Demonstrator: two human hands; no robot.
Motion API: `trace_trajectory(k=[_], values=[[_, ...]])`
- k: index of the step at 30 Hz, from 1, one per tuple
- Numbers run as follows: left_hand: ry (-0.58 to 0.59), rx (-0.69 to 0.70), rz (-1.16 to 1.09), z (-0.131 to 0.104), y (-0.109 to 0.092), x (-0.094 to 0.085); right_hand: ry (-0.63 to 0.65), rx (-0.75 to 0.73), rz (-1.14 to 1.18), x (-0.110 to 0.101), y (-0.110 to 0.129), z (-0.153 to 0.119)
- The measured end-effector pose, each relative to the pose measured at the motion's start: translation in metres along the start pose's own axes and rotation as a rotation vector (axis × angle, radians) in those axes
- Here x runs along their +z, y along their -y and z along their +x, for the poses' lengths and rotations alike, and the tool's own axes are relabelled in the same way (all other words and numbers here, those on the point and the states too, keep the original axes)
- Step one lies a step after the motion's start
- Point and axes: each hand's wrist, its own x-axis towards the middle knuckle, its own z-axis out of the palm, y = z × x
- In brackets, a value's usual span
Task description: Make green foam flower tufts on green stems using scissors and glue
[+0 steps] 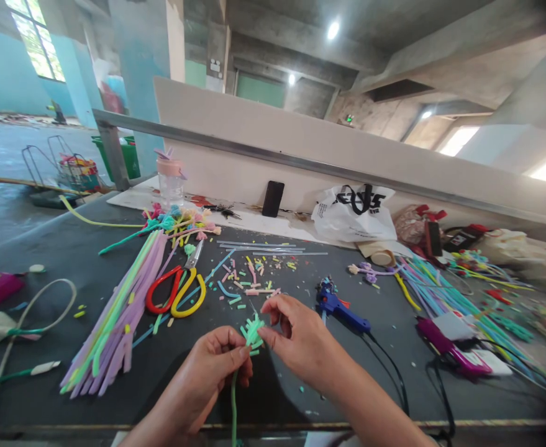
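Near the table's front edge, my left hand [219, 360] pinches a mint-green pipe-cleaner flower [253, 332] just below its head, thumb against forefinger. Short green pieces fan out from the head, and a green stem [234, 403] hangs down below the left hand. My right hand [291, 326] has its thumb and curled forefinger at the right side of the flower head, closed on its short pieces. Beyond the hands lie short cut pieces [254, 290] in pink, yellow and blue. To the left are scissors [179, 288] with one red and one yellow handle.
A bundle of purple and green pipe cleaners [114, 323] lies left, with finished flowers [174, 220] behind. A blue glue gun [345, 307] with a cord lies right, a magenta one [454, 354] farther right. A phone [273, 198], bottle [170, 177] and white bag [354, 214] stand behind.
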Motion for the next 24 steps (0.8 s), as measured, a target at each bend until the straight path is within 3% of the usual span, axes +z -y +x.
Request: trace_trajectory(k=[5, 10, 16, 24], values=[[0.057, -0.009, -0.142, -0.001, -0.001, -0.006, -0.067, 0.071, 0.175, 0.0, -0.004, -0.015], [0.027, -0.088, -0.33, -0.002, -0.005, -0.01, -0.028, 0.179, 0.344, 0.032, -0.009, -0.042], [0.039, -0.046, -0.413, -0.002, -0.01, 0.004, 0.048, 0.151, 0.589, 0.07, -0.006, -0.054], [-0.008, -0.048, -0.38, -0.001, -0.01, 0.02, 0.003, 0.219, 0.876, 0.076, -0.005, -0.049]])
